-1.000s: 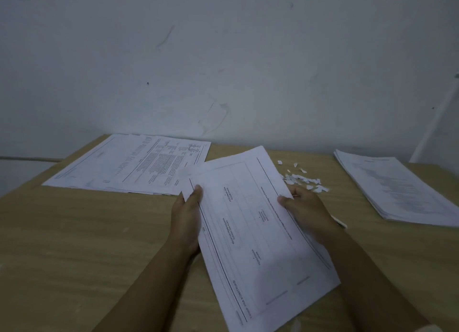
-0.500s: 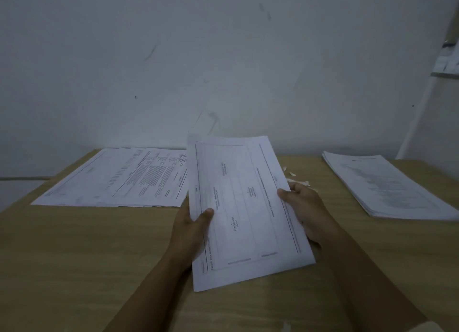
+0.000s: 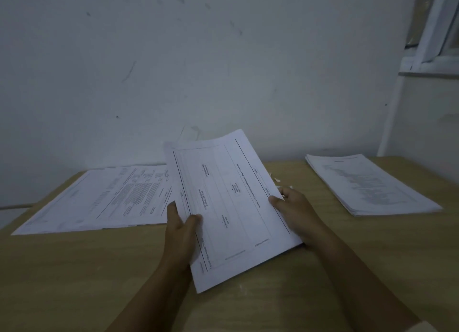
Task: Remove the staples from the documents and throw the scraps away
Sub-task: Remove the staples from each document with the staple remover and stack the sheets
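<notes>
I hold a white printed document (image 3: 231, 202) of several sheets tilted up above the wooden table (image 3: 74, 269), its far edge raised. My left hand (image 3: 180, 229) grips its left edge, thumb on top. My right hand (image 3: 294, 210) pinches its right edge. A few small white paper scraps (image 3: 277, 179) lie on the table just behind the right edge of the document, mostly hidden by it. No staple is visible.
A spread of printed sheets (image 3: 104, 197) lies flat at the back left of the table. A thicker stack of papers (image 3: 367, 182) sits at the back right. A grey wall (image 3: 198, 70) stands right behind the table, with a window frame (image 3: 432, 46) at the upper right.
The document has been lifted from lying low and flat to tilted up, and both hands shifted along its edges. The view has swung up and left, so most scraps are now hidden.
</notes>
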